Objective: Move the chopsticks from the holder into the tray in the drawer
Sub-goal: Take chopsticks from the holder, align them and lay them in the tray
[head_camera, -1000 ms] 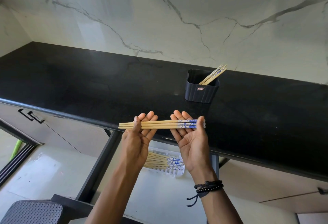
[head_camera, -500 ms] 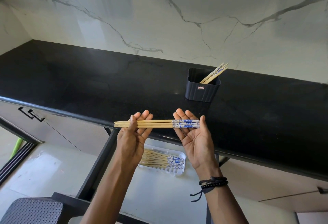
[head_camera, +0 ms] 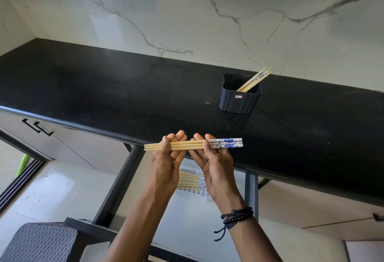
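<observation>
Three wooden chopsticks with blue-patterned ends (head_camera: pixel 193 145) lie level across both my hands, above the counter's front edge. My left hand (head_camera: pixel 166 164) holds their plain ends with thumb over fingers. My right hand (head_camera: pixel 216 164) pinches them near the patterned ends. The dark holder (head_camera: pixel 240 100) stands on the counter behind, with a few chopsticks (head_camera: pixel 254 80) leaning out of it to the right. Below my hands, the white tray (head_camera: pixel 198 193) in the open drawer (head_camera: pixel 116 187) holds several chopsticks (head_camera: pixel 190 179), partly hidden by my hands.
The black stone counter (head_camera: pixel 104 95) runs along a marble wall. Cabinet fronts with black handles (head_camera: pixel 38 127) sit at the left. A dark textured stool or bin top (head_camera: pixel 39 243) is at the lower left.
My hands have drawn closer together on the chopsticks and my right hand has slid left, leaving the patterned ends sticking out to the right. The bundle stays level.
</observation>
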